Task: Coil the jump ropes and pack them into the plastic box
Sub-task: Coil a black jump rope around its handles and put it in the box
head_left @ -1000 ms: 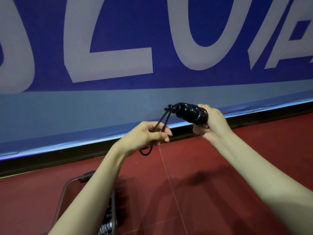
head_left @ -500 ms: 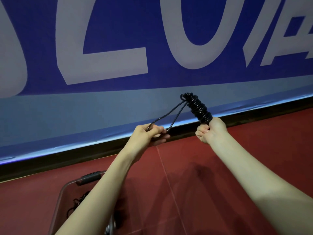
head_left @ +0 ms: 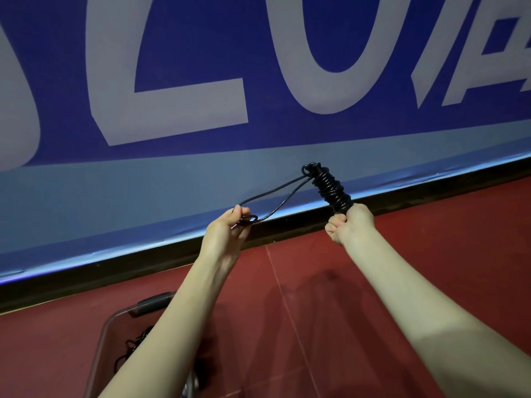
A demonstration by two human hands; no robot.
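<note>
Two hands: both are on one jump rope (head_left: 330, 188), held up in the air in front of the blue banner (head_left: 258, 182).
Right hand (head_left: 349, 226): fist clamped round the lower end of the rope's wound bundle; the bundle sticks up and to the left out of the top of the fist.
Long axis: the bundle tilts, its top end leaning toward the left hand.
Left hand (head_left: 227, 229): fingers pinched together on the far end of a loose loop (head_left: 275, 193); it sits well to the left of the bundle and a little lower than its top.
Loop: two strands run from the bundle's top down-left to the left hand, fairly taut.
Nearer hand: the right one, as it already holds the bundle; I'd judge the left has to bring the loop back over to it.
Plastic box (head_left: 106, 340): on the red floor (head_left: 373, 254), below and left of the bundle, under the left forearm, with dark cord already in it.
</note>
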